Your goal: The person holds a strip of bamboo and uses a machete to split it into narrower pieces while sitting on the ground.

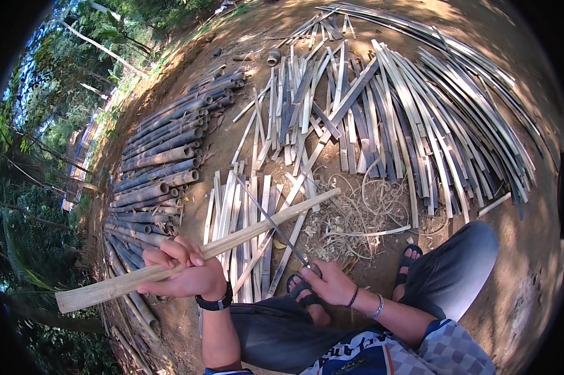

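Outdoors, bare brown earth (519, 256) underfoot. The pale tan, flat bamboo strip (251, 232) is held off the ground in front of the seated person, running from a broad squared end at lower left up to a narrower-looking far end at right.

Left hand (185, 270): closed around the strip, fingers curled over it, gripping nearer the lower-left end; most of the length projects rightward. Right hand (331, 284): fist wrapped round the handle of a long, thin, dark-bladed knife (288, 242), handle mostly hidden. Blade slants up and left across the strip; whether the edge bites the bamboo, cannot tell.

Handling, judged by eye: strip likely light and stiff, a little springy along its length, apt to split with the grain rather than snap. Raw edges may be sharp or splintery. Best held by the flat faces, well back from the blade.

Around: curly, pale bamboo shavings (357, 215) beyond the feet; a row of pale and dark split strips (237, 206) behind the held piece; a large fanned pile of split bamboo (413, 119) farther off; stacked, dark round bamboo poles (163, 153) to the left.
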The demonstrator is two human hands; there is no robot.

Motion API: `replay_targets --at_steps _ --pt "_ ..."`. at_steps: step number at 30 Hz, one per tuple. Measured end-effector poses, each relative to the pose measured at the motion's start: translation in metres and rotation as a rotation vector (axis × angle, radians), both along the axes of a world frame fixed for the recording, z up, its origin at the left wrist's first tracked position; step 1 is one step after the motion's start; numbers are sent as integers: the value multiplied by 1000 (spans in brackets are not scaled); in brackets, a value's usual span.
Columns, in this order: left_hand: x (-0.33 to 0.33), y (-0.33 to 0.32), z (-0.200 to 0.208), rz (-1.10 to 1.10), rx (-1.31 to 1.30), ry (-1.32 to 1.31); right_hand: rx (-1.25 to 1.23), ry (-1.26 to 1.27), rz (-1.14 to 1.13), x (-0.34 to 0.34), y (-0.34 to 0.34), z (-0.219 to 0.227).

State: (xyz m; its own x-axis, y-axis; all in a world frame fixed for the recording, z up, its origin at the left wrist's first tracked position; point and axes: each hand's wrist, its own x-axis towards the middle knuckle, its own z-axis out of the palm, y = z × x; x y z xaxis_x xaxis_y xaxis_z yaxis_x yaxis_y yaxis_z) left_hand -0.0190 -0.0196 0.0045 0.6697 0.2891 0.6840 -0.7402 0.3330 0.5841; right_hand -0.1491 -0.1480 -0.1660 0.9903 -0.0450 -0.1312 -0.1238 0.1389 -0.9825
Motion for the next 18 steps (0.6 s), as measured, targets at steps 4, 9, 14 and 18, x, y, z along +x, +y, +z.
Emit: replay_targets --at_steps 4,9,14,18 --pt "1 0 -3 -85 23 -25 128 155 -70 2 6 -32" --pt "21 -30 17 -161 90 25 244 156 -98 -5 -2 -8" --pt "50 -75 34 -166 119 -36 234 92 -142 2 -4 0" --pt "45 -104 41 -212 106 -88 166 37 -184 -1 -19 6"
